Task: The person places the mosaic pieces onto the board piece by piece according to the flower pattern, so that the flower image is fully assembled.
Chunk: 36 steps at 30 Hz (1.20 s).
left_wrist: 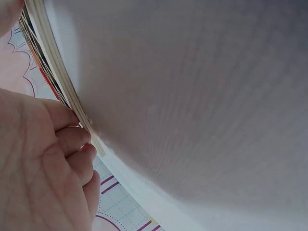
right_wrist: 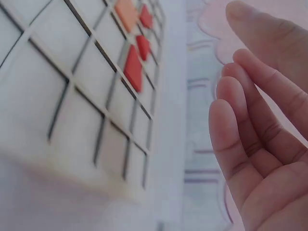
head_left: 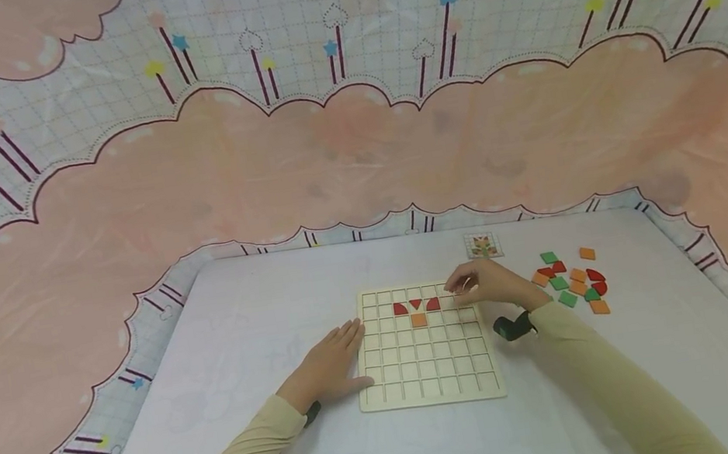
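A pale wooden grid board [head_left: 431, 389] lies on the table. In its upper rows sit a red triangle tile [head_left: 415, 304], a rounded red tile [head_left: 400, 308] on either side of it, and an orange square tile [head_left: 419, 320] below. My left hand [head_left: 329, 363] rests by the board's left side, its fingertips touching the edge [left_wrist: 72, 96]. Over the board's upper right corner hovers my right hand [head_left: 485, 283], with fingers loosely bent and thumb apart. In the right wrist view no tile shows between the fingers [right_wrist: 226, 122].
To the right lies a loose scatter of green, red and orange tiles, among them an orange square [head_left: 600, 307] and a green diamond [head_left: 567, 299]. A small pattern card [head_left: 483, 245] lies behind the board. A patterned curtain [head_left: 354, 158] hangs beyond the white table [head_left: 263, 305].
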Motion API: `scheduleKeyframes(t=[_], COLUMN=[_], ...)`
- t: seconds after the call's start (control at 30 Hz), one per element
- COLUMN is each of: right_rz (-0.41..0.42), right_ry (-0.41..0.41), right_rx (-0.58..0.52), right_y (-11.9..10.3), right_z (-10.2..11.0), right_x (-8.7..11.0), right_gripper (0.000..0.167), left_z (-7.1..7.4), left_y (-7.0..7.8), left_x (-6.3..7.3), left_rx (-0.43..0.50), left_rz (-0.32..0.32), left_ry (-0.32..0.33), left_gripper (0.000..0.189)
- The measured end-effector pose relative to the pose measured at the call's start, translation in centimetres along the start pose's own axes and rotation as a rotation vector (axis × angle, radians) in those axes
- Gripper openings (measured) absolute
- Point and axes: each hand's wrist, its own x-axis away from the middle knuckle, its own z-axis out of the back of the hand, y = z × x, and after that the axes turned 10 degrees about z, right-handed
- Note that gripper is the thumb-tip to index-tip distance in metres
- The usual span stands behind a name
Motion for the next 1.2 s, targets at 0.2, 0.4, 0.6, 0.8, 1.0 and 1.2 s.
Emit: scheduleKeyframes(t=[0.2, 0.4, 0.6, 0.8, 1.0, 1.2], right_rz=[-0.019, -0.117, -0.252, -0.358, -0.443, -0.483], right_ry=[0.068, 0.130, 0.177, 0.197, 0.176, 0.149], right_rx=[0.023, 0.050, 0.045, 0.084, 0.080, 0.106], right_y=[0.7, 1.7, 2.5, 4.2, 6.0, 7.4], right_z=[3.0, 5.8, 7.3, 7.7, 7.8, 7.5], right_x=[2.8, 5.7, 8.2, 9.7, 10.3, 10.5], right_gripper=[0.025, 0.032, 0.039, 0.037, 0.038, 0.040], left_z=[-0.2, -0.4, -0.3, -0.3, -0.2, -0.1], left_y=[-0.1, -0.1, -0.1, -0.1, 0.0, 0.0], left_x=[-0.2, -0.2, 0.0, 0.1, 0.2, 0.2], left_rx=[0.003, 0.001, 0.012, 0.012, 0.038, 0.034], left_rz=[0.000, -0.023, -0.049, -0.047, -0.047, -0.053], left_ry=[-0.004, 0.012, 0.023, 0.022, 0.019, 0.022], left_gripper=[0.091, 0.097, 0.098, 0.098, 0.097, 0.097])
